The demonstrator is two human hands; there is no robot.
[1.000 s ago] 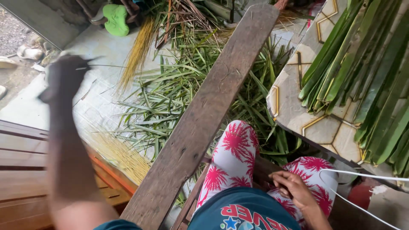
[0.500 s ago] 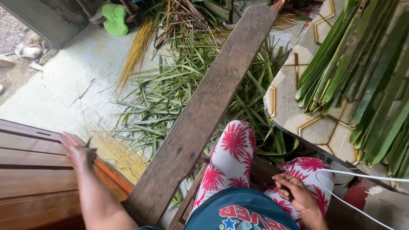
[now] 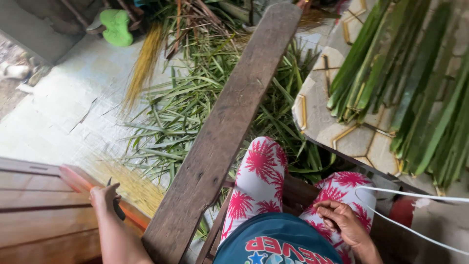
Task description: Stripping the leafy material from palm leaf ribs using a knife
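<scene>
My left hand (image 3: 104, 196) is low at the orange edge of a wooden bench (image 3: 39, 210). It is closed around a small dark tool (image 3: 117, 209) with a thin tip showing above the fingers. My right hand (image 3: 342, 221) rests on my lap with its fingers curled, on trousers patterned with red palm prints (image 3: 259, 176). I see nothing in it. A long weathered wooden plank (image 3: 220, 132) runs from my lap up and away between the two hands.
Cut green palm leaf strips (image 3: 190, 112) litter the tiled floor. Long green leaves (image 3: 410, 83) lie on a patterned table (image 3: 332, 127) at right. Yellow rib bundles (image 3: 141, 68) lie on the floor. A green sandal (image 3: 117, 27) sits far left, and a white cord (image 3: 415, 195) crosses the right side.
My left hand dropped from raised over the floor down to the bench edge. The thin strip it held out is gone. My right hand stayed on my lap.
</scene>
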